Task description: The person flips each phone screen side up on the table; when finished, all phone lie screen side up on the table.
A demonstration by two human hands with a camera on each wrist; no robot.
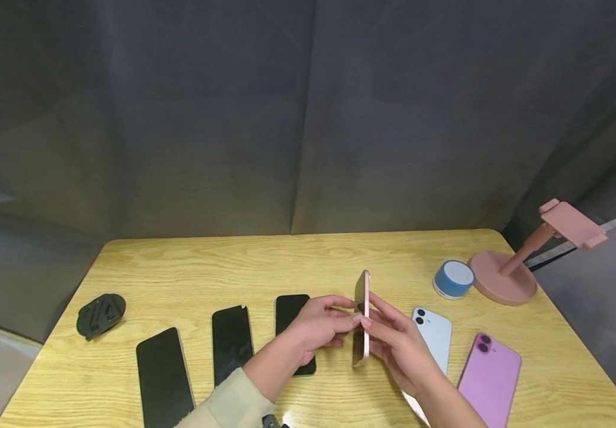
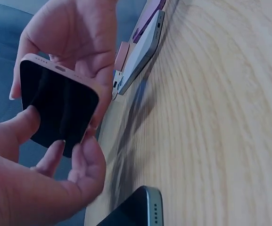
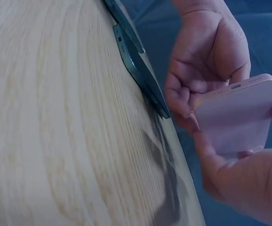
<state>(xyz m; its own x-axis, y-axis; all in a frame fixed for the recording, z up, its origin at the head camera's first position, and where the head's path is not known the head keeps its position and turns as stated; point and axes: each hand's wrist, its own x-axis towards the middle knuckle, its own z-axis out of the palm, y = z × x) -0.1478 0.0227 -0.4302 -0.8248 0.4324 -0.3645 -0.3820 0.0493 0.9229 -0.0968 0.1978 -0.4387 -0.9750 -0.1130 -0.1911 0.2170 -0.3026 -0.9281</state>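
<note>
A pink phone [image 1: 362, 297] stands on edge in the air over the middle of the table, its dark screen facing left. My right hand [image 1: 406, 351] grips it from the back side, thumb and fingers at opposite edges. From the screen side, my left hand [image 1: 321, 327] holds it too, thumb and fingertips against the glass [image 2: 55, 101] and the lower edge. The plain pale back [image 3: 234, 117] shows in the right wrist view. Under my left hand lies a black-screened phone [image 1: 288, 309]; a white phone [image 1: 436, 336], back up, lies partly behind my right hand.
Two more dark-screened phones, one far left [image 1: 163, 377] and one nearer [image 1: 233, 345], lie on the wooden table [image 1: 190, 267]. A black folded object [image 1: 101, 315] sits at left. On the right are a purple phone [image 1: 492, 380], a blue round speaker [image 1: 453, 279] and a pink stand [image 1: 505, 276].
</note>
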